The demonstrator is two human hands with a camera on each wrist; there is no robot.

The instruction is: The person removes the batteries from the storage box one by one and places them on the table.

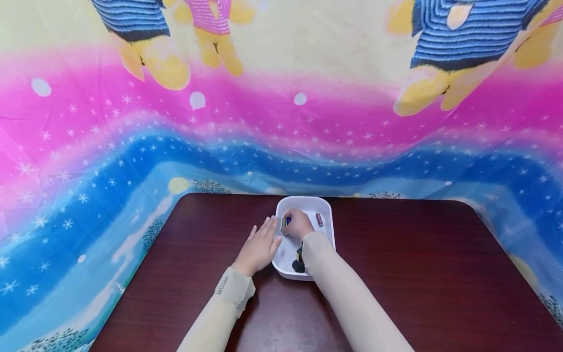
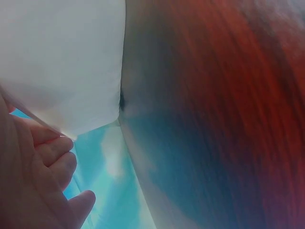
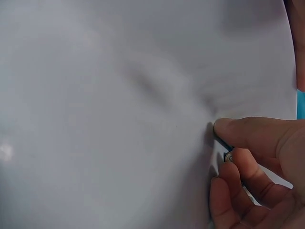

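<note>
A white plastic tray (image 1: 331, 239) stands on the table. Inside it, near the left wall, my right hand (image 1: 299, 224) pinches batteries (image 1: 287, 221) between thumb and fingers. In the right wrist view that hand (image 3: 262, 167) mostly covers them, and one battery end (image 3: 229, 156) shows between the fingers. A dark red battery (image 1: 319, 219) lies apart in the tray's far right part. At the tray's near end sits a black object with a yellow patch (image 1: 299, 264), partly behind the right wrist. My left hand (image 1: 259, 247) touches the tray's left rim, fingers extended.
The tray stands near the far edge of a dark reddish-brown wooden table (image 1: 418, 274). Behind the table hangs a colourful printed cloth (image 1: 281, 127), which also runs down past its sides.
</note>
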